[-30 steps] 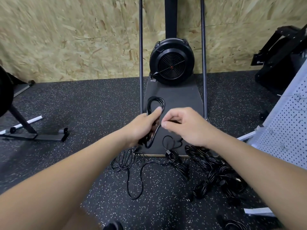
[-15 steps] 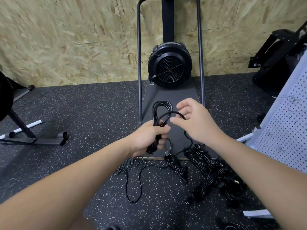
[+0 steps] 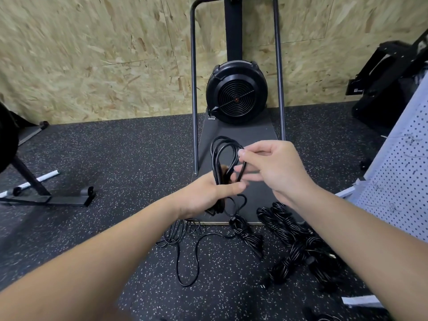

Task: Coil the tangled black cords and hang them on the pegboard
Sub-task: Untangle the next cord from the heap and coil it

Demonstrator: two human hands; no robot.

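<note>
Since half a second ago, the right hand (image 3: 275, 171) has drawn in closer to the left and the loops above the left fist stand taller. Nearest the camera, loose black cord (image 3: 185, 258) trails in open loops on the speckled floor (image 3: 104, 158), with bundled cords (image 3: 298, 249) lying in a heap to its right. Above them, the left hand (image 3: 208, 195) grips the coil (image 3: 223, 154) at its lower end, fingers curled round the gathered strands, the loops rising upright. The right hand pinches one strand of that cord between thumb and fingers, just beside the coil. Beyond, a black fan unit (image 3: 236, 93) sits on a dark platform (image 3: 252, 135) against the chipboard wall (image 3: 92, 54). The white pegboard (image 3: 398, 177) leans at the right edge.
</note>
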